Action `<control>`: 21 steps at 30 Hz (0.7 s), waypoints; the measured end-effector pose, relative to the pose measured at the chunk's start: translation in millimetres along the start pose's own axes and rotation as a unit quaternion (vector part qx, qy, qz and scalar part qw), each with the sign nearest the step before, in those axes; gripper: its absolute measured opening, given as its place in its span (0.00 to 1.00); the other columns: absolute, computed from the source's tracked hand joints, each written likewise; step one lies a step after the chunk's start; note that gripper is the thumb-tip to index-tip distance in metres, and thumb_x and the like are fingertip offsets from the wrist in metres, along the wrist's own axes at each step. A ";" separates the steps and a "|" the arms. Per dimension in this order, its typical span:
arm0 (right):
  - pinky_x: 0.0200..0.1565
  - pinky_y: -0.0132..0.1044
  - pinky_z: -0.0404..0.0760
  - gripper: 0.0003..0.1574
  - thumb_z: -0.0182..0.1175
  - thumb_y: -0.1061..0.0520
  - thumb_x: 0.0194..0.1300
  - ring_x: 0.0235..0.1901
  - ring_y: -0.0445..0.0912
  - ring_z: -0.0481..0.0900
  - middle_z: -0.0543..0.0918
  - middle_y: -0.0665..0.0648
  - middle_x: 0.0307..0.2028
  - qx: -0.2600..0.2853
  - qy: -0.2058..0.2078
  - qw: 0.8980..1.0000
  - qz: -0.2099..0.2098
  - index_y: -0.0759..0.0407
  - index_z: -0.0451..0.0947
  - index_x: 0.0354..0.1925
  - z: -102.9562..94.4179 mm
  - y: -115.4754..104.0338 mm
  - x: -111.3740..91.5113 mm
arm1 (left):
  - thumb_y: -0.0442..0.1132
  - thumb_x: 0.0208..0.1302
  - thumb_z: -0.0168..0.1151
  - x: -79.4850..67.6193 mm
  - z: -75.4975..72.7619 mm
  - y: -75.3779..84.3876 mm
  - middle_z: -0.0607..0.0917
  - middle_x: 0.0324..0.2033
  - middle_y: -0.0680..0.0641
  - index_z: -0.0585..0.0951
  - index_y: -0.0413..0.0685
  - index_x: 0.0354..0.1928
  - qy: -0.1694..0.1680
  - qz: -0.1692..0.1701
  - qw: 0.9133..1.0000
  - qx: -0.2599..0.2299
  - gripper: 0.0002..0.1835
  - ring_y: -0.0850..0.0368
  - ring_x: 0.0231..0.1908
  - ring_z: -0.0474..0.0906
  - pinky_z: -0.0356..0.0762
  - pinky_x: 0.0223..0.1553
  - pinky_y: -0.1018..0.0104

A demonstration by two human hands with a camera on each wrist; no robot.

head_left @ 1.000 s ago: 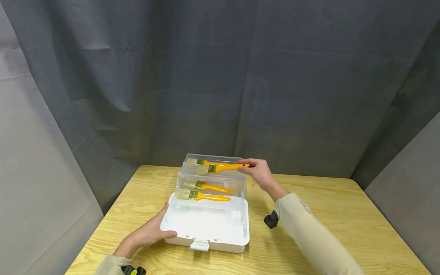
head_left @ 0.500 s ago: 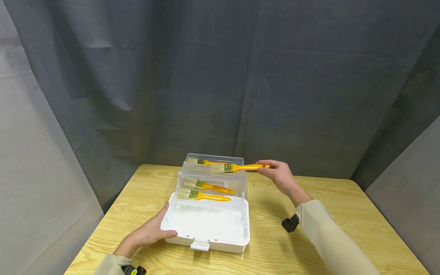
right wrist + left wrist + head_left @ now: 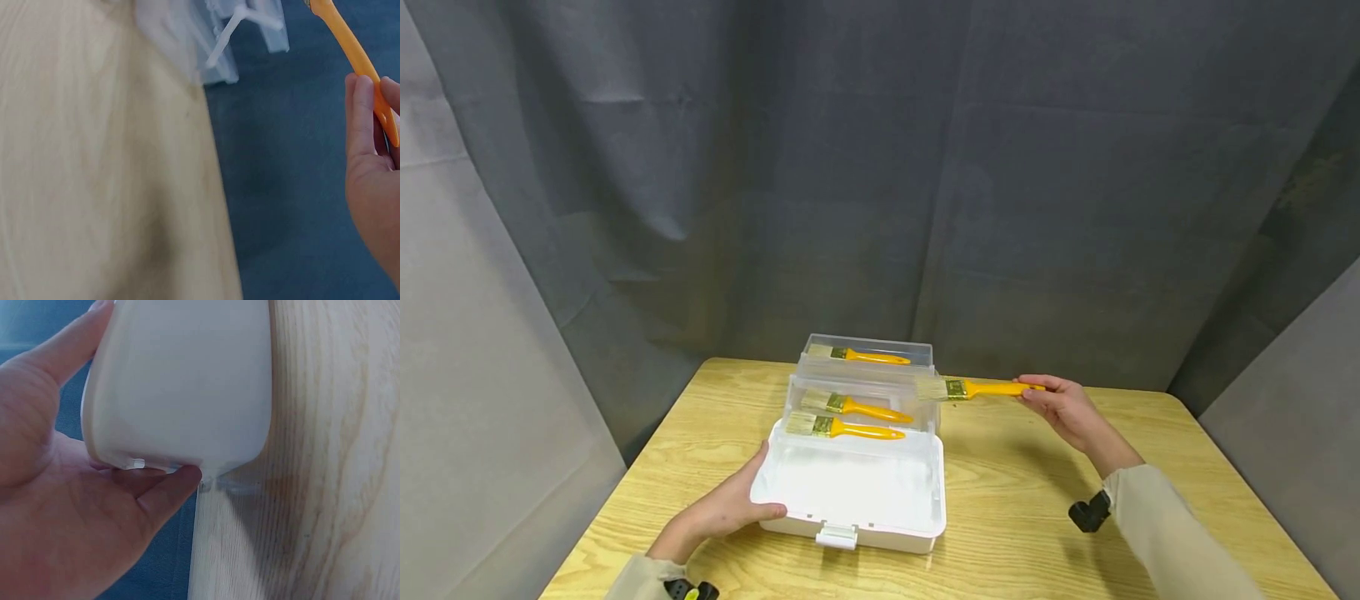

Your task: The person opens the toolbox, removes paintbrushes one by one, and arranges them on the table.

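Observation:
My right hand (image 3: 1067,412) pinches the end of a paintbrush's orange handle (image 3: 353,47); the brush (image 3: 992,389) is held level in the air, its bristles pointing left at the box's right side. An opened white box (image 3: 850,492) with clear fold-out trays stands on the table. My left hand (image 3: 726,504) holds its left end, thumb over the front rim; in the left wrist view the fingertips (image 3: 187,478) touch the white wall (image 3: 181,381). A paintbrush (image 3: 876,358) lies in the top tray. Two more paintbrushes, one (image 3: 857,407) behind the other (image 3: 846,427), lie in the lower tray.
The box's white bottom compartment has a latch (image 3: 836,536) at its front. Beneath everything is a wood-grain table (image 3: 1015,533), its far edge close behind the box. A dark grey curtain (image 3: 880,167) hangs behind, with lighter cloth (image 3: 497,333) at the left.
My right hand has moved right and a little toward me, carrying the paintbrush away from above the top tray. The left hand, the box and the other brushes have stayed in place.

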State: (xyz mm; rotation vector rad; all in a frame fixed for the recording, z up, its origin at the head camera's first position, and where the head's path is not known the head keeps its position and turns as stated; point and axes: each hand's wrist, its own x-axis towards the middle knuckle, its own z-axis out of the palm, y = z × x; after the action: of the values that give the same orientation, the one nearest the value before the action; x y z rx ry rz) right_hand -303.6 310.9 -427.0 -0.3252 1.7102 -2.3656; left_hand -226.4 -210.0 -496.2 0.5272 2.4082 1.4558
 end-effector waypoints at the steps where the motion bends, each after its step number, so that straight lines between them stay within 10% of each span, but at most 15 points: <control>1: 0.51 0.35 0.75 0.17 0.51 0.72 0.67 0.47 0.45 0.81 0.81 0.54 0.46 0.002 -0.002 1.000 0.003 0.61 0.81 0.47 -4.4 2.0 -2.3 | 0.45 0.52 0.72 -0.1 0.0 -0.2 0.36 0.71 0.33 0.32 0.37 0.72 0.000 0.000 1.000 0.000 0.63 0.37 0.70 0.36 0.39 0.65 0.41; 21: 0.50 0.34 0.75 0.24 0.44 0.75 0.68 0.46 0.46 0.81 0.81 0.54 0.45 0.060 0.039 0.997 0.031 0.58 0.84 0.43 -69.6 28.1 -32.0 | 0.45 0.53 0.72 -1.2 -1.6 0.4 0.36 0.71 0.33 0.31 0.36 0.72 -0.006 0.016 1.000 0.010 0.63 0.37 0.69 0.37 0.40 0.65 0.42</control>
State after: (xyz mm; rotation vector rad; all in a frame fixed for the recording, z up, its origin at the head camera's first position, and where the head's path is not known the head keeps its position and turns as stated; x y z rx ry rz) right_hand -292.5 374.5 -476.8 -0.1601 1.5766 -2.4534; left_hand -226.0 -211.7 -495.1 0.5806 2.4188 1.4386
